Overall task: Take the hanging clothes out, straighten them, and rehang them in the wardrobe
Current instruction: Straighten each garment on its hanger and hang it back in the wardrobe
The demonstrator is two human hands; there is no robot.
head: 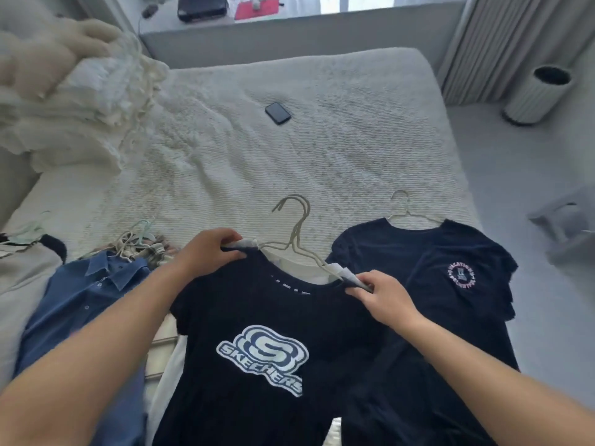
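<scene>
— What are the hands doing?
— Left hand (209, 252) and right hand (380, 292) each pinch a shoulder of the tee (257, 317), seemingly squaring it on the hanger (296, 233) between them.
— And beyond?
— Another tee (434, 284), right of the right hand, on the bed (322, 140).
</scene>
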